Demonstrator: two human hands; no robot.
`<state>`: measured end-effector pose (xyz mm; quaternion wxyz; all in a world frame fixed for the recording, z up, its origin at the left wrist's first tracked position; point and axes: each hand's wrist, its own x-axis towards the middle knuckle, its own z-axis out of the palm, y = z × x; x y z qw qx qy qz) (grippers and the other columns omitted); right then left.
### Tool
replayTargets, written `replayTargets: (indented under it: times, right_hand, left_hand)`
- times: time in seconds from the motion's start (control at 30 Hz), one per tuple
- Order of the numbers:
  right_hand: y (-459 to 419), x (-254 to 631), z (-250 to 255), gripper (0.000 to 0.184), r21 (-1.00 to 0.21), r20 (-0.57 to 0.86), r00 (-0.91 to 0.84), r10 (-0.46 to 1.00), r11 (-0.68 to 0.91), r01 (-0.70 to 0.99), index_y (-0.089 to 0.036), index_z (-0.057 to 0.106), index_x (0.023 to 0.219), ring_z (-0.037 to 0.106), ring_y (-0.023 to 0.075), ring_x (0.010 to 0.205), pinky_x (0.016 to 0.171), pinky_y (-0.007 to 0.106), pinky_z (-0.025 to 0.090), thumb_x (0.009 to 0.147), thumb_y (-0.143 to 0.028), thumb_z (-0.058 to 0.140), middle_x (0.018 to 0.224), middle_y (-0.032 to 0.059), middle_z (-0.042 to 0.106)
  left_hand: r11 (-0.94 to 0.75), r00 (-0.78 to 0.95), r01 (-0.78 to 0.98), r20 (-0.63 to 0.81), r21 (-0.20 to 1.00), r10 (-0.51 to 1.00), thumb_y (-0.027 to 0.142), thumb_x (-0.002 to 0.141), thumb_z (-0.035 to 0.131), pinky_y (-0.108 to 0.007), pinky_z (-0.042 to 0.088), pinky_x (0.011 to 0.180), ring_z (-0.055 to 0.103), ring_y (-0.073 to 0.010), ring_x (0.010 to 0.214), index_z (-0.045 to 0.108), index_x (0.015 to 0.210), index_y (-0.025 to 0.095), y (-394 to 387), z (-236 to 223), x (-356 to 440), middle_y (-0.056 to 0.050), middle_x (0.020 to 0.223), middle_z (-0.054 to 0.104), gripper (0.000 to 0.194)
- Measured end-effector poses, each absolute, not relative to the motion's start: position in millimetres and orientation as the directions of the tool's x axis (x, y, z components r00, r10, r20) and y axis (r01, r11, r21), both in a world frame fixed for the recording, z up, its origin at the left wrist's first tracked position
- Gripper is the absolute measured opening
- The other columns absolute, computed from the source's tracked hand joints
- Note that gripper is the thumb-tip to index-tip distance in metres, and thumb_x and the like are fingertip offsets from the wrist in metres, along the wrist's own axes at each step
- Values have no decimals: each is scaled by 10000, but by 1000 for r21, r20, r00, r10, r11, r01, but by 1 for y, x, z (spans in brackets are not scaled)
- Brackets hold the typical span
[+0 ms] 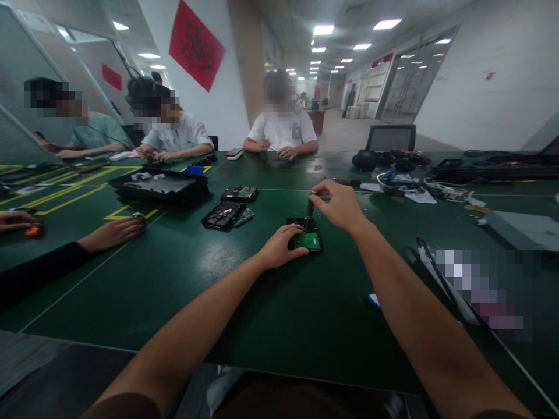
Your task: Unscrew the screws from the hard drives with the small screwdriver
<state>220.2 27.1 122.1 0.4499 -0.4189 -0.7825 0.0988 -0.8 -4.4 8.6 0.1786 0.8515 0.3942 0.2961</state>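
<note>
A hard drive [311, 241] with a green circuit board lies on the table in front of me. My left hand [282, 247] grips its left side, thumb at the near edge and fingers over the top. In my right hand [341, 203] is a screwdriver [310, 208], held upright by the top of its handle with the fingertips. Its shaft points down at the drive; whether the tip sits in a screw is too small to tell. To the left lie an opened black drive casing [223, 215], a loose circuit board [243, 217] and another drive [239, 193].
A black tray [161, 189] stands at the left on the green table [244, 291]. A co-worker's hand [116, 231] rests left of me. Cables [399, 179] and a grey metal box [522, 230] lie at the right. Several people sit across the table.
</note>
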Motion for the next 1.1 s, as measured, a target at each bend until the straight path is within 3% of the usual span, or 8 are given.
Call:
replayTargets:
  times: [0.17,0.37,0.57,0.77,0.97,1.1]
  right_hand:
    - [27,221,123,151,-538,620,-250,744,634,555,-225,662,950,707,236,850,811,414,599,879,-347,714,933,64,739]
    - [25,220,125,125,-466,628,-291,722,649,602,-231,682,984,691,252,924,854,441,587,912,-330,662,1024,83,727]
    - [25,219,124,125,-535,609,-252,752,623,570,-216,663,976,703,237,869,832,416,586,904,-318,674,960,77,741]
    - [28,220,123,133,-453,644,-288,709,657,602,-223,707,1001,699,259,945,877,447,577,899,-300,672,1040,83,738]
    - [27,220,123,126,-521,627,-236,743,625,581,-213,688,979,712,251,891,835,428,591,883,-294,699,965,78,748]
    - [27,220,124,126,-503,624,-269,733,641,580,-226,695,957,708,243,877,830,425,591,888,-330,709,961,65,745]
  left_hand:
    - [-617,511,574,353,538,783,549,840,757,-493,402,1215,501,-302,1422,602,1374,188,-6,10,0,-148,1474,572,663]
    - [-621,513,567,358,541,780,536,836,765,-501,402,1215,502,-304,1422,603,1371,198,-6,11,0,-140,1482,566,653]
    - [-627,514,561,366,540,776,551,834,763,-492,415,1206,514,-304,1408,608,1362,183,-5,9,0,-147,1459,586,662]
    - [-618,512,572,354,540,783,548,834,764,-488,403,1216,504,-299,1419,600,1373,181,-6,11,0,-148,1476,569,672]
    - [-621,515,569,355,540,780,549,837,761,-484,405,1215,506,-300,1418,605,1366,179,-6,12,0,-149,1467,576,664]
    - [-619,513,568,355,543,782,551,831,765,-493,414,1208,510,-303,1414,602,1365,196,-5,11,0,-140,1470,573,661]
